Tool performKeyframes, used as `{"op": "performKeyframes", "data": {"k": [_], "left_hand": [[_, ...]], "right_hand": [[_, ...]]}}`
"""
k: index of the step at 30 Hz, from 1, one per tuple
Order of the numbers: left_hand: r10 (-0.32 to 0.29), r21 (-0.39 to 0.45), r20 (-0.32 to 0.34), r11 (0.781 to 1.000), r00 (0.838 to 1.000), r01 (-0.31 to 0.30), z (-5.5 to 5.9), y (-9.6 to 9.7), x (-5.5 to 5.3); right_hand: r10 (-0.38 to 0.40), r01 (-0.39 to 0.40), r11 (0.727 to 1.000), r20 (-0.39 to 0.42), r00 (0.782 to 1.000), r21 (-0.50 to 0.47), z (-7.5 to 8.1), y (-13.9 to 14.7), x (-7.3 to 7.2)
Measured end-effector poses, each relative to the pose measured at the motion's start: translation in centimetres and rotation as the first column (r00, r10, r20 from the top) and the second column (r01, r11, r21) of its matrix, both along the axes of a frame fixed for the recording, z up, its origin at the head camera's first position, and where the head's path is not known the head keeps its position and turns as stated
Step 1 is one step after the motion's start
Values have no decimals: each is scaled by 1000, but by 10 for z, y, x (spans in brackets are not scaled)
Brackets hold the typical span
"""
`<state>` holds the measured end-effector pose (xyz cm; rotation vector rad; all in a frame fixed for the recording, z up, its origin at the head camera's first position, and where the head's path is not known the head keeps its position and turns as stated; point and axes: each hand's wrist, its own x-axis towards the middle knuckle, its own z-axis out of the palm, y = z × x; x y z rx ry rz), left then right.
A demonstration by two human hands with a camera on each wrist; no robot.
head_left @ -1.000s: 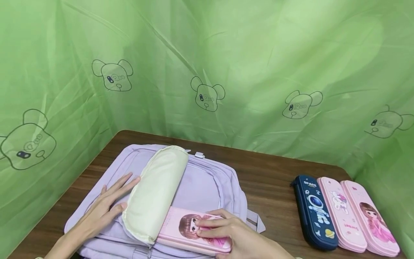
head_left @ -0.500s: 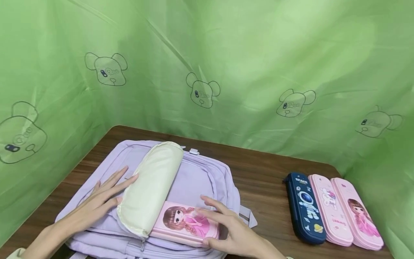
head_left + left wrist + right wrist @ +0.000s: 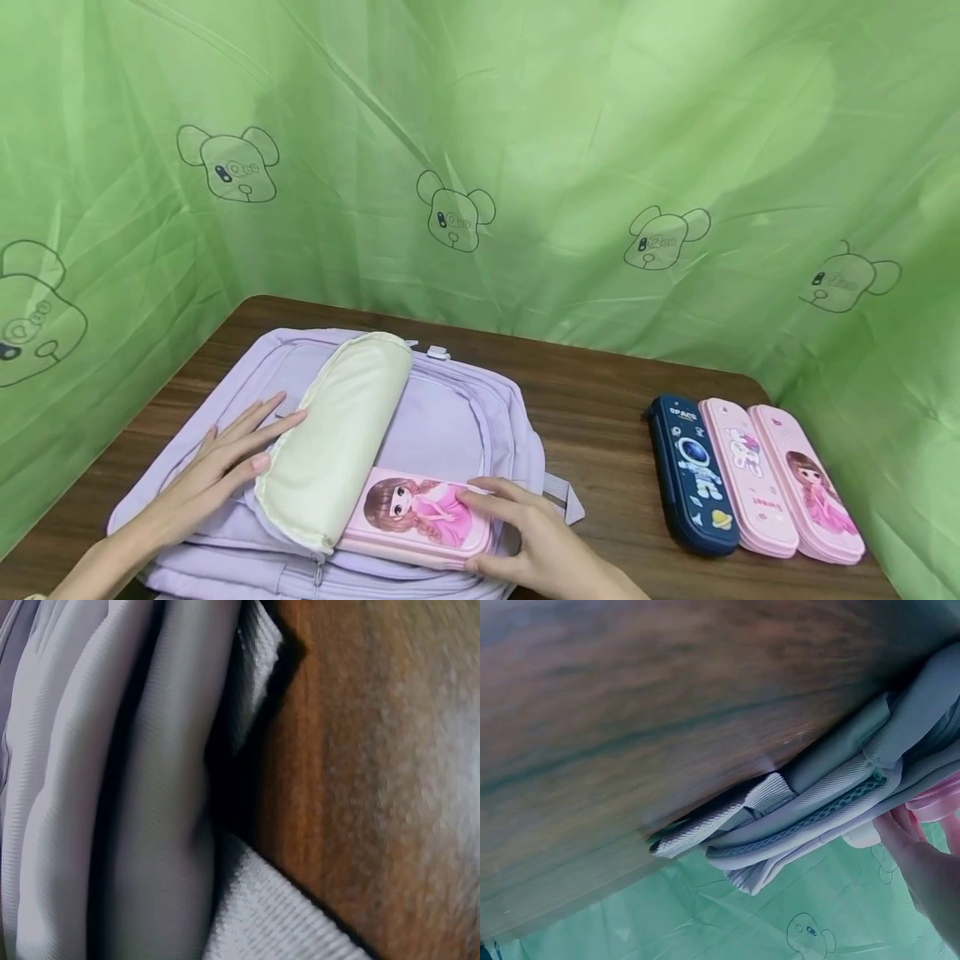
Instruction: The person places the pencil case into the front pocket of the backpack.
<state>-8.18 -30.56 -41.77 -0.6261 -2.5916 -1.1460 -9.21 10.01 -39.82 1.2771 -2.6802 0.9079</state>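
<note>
A lilac backpack (image 3: pixel 442 425) lies on the table, its front pocket flap folded back to show the cream lining (image 3: pixel 333 442). My left hand (image 3: pixel 206 479) rests at the left edge of that flap, fingers extended, fingertips right at the lining. With thumb and fingers spread around its right end, my right hand (image 3: pixel 536 533) grips a pink pencil case (image 3: pixel 420 517) printed with a doll. The left end of the case is hidden under the flap. In the right wrist view, my right hand (image 3: pixel 926 874) shows beside the pink case (image 3: pixel 937 796) over the backpack's side.
Three more pencil cases lie side by side at the right: a navy astronaut one (image 3: pixel 693 475), a pink rabbit one (image 3: pixel 750 479) and a pink doll one (image 3: pixel 806 483). A strap (image 3: pixel 562 496) sticks out from the backpack. Green fabric (image 3: pixel 540 167) surrounds the wooden table (image 3: pixel 600 417).
My right hand has shifted from lying over the pencil case to its right end, uncovering the doll print. The case sits slightly further under the flap. The head view has turned slightly right.
</note>
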Motion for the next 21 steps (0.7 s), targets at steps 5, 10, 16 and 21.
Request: {"op": "performKeyframes", "data": {"k": [5, 10, 16, 21], "left_hand": [[-2, 4, -8, 1000, 1000, 2, -2, -1, 0], [0, -4, -13, 1000, 1000, 0, -3, -1, 0], [9, -26, -29, 1000, 1000, -10, -1, 2, 1], [25, -40, -47, 999, 999, -27, 1, 2, 2]], "right_hand": [[43, -43, 998, -3, 999, -40, -2, -8, -1], [84, -86, 995, -43, 996, -47, -4, -14, -3], [97, -102, 993, -83, 992, -53, -7, -21, -5], [64, -66, 997, -84, 994, -25, -7, -31, -4]]}}
